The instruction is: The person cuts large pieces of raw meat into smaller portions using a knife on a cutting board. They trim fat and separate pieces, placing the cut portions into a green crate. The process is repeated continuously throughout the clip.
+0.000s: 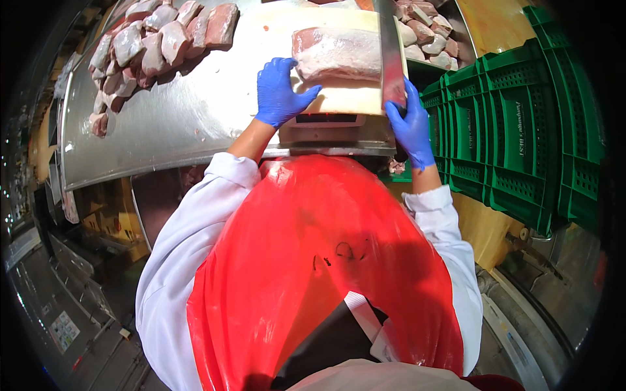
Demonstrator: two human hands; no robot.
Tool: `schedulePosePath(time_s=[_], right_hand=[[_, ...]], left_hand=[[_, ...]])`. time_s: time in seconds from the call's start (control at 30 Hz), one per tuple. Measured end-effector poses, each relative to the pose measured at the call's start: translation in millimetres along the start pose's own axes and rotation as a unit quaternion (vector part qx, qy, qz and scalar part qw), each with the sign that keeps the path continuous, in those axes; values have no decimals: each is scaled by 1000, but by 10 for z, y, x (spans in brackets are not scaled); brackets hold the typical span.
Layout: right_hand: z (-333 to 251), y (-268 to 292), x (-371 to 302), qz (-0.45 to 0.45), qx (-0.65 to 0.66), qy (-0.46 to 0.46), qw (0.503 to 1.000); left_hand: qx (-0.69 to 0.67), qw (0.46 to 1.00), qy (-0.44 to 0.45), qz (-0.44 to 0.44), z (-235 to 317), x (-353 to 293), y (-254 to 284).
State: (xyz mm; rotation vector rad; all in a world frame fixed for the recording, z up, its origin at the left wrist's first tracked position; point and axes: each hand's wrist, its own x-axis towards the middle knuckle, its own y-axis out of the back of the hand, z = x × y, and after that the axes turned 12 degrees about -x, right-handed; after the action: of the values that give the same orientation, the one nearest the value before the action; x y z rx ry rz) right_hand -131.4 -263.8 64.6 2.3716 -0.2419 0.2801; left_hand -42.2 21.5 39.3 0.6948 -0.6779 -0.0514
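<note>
Slicing seems under way, the left hand (279, 94) spreading its fingers at the meat block (339, 57) on the cutting board (352, 101), the right hand (411, 130) gripping the knife (392, 58), and a steady cut seems called for next.

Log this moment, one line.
left hand: open, at left end of meat slab | right hand: holding knife at slab's right end | slab: on cutting board | meat pieces: piled left
</note>
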Motion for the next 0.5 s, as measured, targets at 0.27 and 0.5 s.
schedulePosePath(time_s=[0.27, 0.5], right_hand=[[-287, -356, 398, -99, 2, 42, 994], [-292, -491, 436, -115, -51, 89, 988]], left_hand=[[52, 998, 20, 35, -9, -47, -270], [13, 998, 42, 36, -76, -80, -227]])
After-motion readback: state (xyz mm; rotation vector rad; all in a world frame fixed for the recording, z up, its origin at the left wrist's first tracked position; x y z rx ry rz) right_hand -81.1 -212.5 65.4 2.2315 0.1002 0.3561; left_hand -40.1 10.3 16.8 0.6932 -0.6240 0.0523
